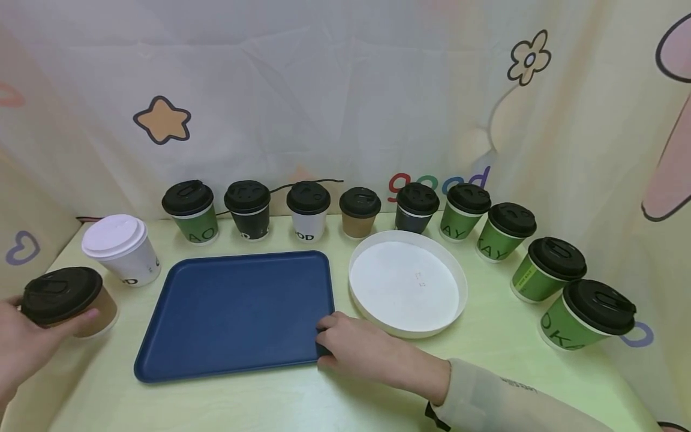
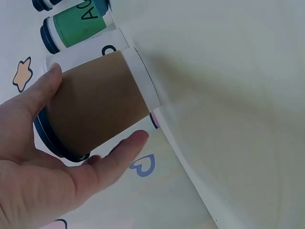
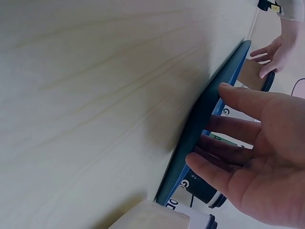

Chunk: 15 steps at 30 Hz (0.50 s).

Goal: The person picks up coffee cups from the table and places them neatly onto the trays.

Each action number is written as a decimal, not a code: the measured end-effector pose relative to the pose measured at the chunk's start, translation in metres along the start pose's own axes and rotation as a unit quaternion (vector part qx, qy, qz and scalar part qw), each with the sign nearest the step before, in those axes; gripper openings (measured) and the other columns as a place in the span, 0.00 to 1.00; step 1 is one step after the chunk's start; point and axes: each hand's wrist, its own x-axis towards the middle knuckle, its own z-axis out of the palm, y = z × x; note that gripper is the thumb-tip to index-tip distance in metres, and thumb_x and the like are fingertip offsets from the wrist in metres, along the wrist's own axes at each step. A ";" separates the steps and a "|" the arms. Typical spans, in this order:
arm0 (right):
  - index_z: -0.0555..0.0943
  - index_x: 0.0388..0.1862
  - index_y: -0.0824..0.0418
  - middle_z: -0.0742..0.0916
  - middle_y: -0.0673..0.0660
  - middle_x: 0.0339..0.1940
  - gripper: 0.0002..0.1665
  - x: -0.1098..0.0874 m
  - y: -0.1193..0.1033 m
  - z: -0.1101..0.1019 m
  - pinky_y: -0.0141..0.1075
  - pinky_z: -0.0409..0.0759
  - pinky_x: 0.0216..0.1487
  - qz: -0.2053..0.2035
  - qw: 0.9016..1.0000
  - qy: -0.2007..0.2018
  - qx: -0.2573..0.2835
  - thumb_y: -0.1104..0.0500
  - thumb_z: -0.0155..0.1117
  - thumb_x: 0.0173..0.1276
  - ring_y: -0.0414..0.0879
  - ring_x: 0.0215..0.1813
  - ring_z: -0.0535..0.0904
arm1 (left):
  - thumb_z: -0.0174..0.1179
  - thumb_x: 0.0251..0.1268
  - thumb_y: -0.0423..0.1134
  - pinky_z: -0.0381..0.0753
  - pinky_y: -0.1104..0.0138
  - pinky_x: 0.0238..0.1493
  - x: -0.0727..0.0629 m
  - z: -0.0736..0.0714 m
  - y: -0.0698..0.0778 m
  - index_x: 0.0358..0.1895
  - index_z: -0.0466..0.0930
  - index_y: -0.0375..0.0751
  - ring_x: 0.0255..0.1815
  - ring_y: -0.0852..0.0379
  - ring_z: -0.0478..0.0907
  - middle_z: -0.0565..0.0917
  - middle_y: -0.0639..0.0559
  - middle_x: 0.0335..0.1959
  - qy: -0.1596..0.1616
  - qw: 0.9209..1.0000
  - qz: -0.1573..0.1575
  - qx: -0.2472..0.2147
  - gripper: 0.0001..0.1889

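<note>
At the far left, my left hand (image 1: 27, 342) is around a brown paper cup (image 2: 97, 102) with a black lid (image 1: 62, 294). In the left wrist view the thumb lies by the cup's side, while a straight finger on the other side stands slightly apart from it. My right hand (image 1: 358, 345) grips the right rim of a dark blue rectangular tray (image 1: 243, 312), near its front corner. The right wrist view shows its fingertips (image 3: 193, 162) at the tray's edge. A white cup with a white lid (image 1: 124, 249) stands behind the brown one.
A round white shallow dish (image 1: 407, 282) sits right of the tray. Along the back stand several lidded cups, including a green one (image 1: 197, 225) and a small brown one (image 1: 358, 219). More green cups (image 1: 577, 321) curve down the right side. A printed curtain (image 1: 324, 90) hangs behind.
</note>
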 end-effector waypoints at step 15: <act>0.90 0.41 0.57 0.86 0.51 0.51 0.12 0.001 0.000 0.002 0.31 0.79 0.51 0.001 1.000 0.001 -0.005 0.49 0.74 0.69 0.45 0.52 0.81 | 0.77 0.59 0.44 0.63 0.70 0.39 -0.002 0.001 0.008 0.68 0.53 0.09 0.52 0.25 0.67 0.65 0.11 0.60 -0.024 1.000 -0.002 -0.008 0.52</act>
